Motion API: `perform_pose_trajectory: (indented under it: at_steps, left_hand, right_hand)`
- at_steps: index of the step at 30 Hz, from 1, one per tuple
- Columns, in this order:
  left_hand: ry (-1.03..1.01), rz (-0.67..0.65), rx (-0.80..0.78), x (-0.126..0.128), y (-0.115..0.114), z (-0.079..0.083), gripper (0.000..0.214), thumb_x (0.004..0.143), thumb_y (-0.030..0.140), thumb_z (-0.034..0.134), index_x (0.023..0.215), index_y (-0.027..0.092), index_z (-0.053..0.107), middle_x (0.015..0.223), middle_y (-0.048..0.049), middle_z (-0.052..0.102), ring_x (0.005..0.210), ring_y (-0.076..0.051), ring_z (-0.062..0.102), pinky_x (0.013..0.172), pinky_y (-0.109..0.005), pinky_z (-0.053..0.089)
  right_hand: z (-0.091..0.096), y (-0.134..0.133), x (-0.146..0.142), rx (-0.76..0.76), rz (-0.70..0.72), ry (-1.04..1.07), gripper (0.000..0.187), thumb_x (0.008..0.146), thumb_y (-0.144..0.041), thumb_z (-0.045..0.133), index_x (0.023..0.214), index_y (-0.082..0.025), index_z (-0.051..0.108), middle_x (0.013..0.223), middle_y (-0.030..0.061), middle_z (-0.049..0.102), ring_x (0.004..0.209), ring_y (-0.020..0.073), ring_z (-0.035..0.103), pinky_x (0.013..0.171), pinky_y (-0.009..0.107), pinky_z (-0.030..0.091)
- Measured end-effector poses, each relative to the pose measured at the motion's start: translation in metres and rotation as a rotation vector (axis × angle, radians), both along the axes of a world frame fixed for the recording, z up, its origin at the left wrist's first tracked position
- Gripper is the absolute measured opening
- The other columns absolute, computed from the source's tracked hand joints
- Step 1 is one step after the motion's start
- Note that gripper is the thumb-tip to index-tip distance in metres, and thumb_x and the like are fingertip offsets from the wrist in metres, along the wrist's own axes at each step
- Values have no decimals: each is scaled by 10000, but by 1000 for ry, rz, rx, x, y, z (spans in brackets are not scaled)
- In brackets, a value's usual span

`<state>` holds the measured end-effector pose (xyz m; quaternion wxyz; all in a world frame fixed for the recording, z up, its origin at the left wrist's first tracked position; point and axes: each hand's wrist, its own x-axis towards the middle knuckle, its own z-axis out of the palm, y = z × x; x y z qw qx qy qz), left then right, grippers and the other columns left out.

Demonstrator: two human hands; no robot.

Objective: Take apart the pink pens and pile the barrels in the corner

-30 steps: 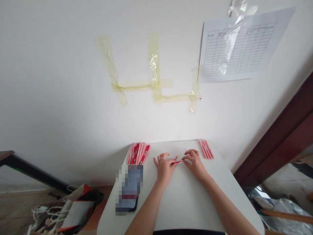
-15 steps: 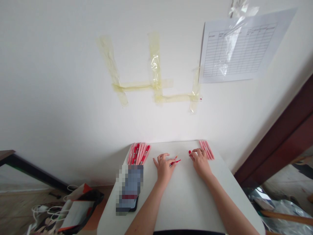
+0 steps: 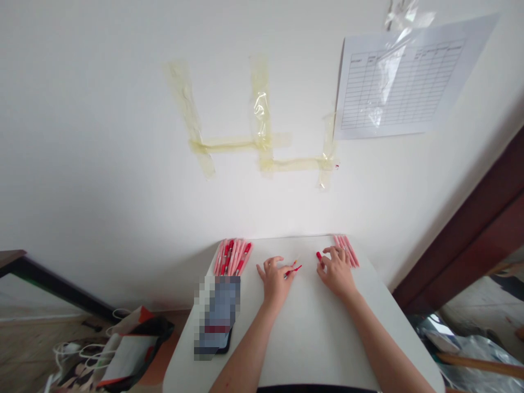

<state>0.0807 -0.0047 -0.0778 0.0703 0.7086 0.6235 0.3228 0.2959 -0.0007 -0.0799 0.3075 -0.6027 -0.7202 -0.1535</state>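
My left hand [image 3: 275, 281] is closed in a pinch over the middle of the white table [image 3: 305, 327]. Between its thumb and forefinger are slim pen parts: a thin red piece [image 3: 298, 268] and a pale-tipped piece [image 3: 295, 262], both pointing to the right. My right hand [image 3: 338, 273] pinches a short red pen part [image 3: 319, 255], perhaps a cap or barrel end, whose upper end shows past the fingers. Pink pens [image 3: 351, 252] lie side by side just beyond the right hand. A bundle of pink and red pens [image 3: 232, 257] lies at the table's back left.
A blurred-out phone [image 3: 221, 314] rests on the table's left side. Behind the table rises a white wall with yellowed tape [image 3: 229, 146] and a taped printed sheet [image 3: 403, 87]. Bags and white cables [image 3: 96, 355] are on the floor at left; plastic wrapping [image 3: 487, 355] is at right.
The fingers of my right hand have shifted slightly, and more of the red pen part shows. My left hand stays almost in the same place with its pen parts.
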Motion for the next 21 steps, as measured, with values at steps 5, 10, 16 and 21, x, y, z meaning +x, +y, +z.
perform_pose_trajectory:
  at_steps: [5, 10, 16, 21]
  left_hand:
    - [3, 0, 5, 0, 1, -2, 93, 807, 319, 762, 871, 379, 792, 1242, -22, 616, 1239, -273, 479, 1188, -718, 120]
    - [4, 0, -1, 0, 1, -2, 97, 808, 321, 761, 880, 378, 791, 1243, -23, 614, 1241, -268, 475, 1190, -711, 120]
    - [9, 0, -15, 0, 1, -2, 103, 817, 322, 749, 897, 370, 792, 1256, -29, 609, 1256, -271, 466, 1195, -706, 106]
    - [-2, 2, -12, 0, 0, -1, 108, 812, 304, 751, 890, 367, 792, 1245, -28, 613, 1249, -273, 475, 1193, -708, 112]
  right_hand:
    - [-4, 3, -6, -13, -48, -9, 162, 890, -272, 619, 754, -218, 691, 1133, 95, 640, 1162, 310, 462, 1041, 508, 360]
    - [-11, 9, -7, -27, -53, -30, 173, 919, -356, 623, 840, -224, 702, 1125, 104, 647, 1138, 312, 466, 1003, 493, 382]
    - [-14, 9, -7, -18, -29, -14, 232, 927, -422, 614, 816, -225, 664, 1104, 107, 646, 1124, 309, 467, 994, 499, 388]
    - [-13, 3, -4, -21, 1, 27, 158, 889, -385, 622, 855, -238, 669, 1106, 98, 639, 1130, 313, 465, 998, 505, 389]
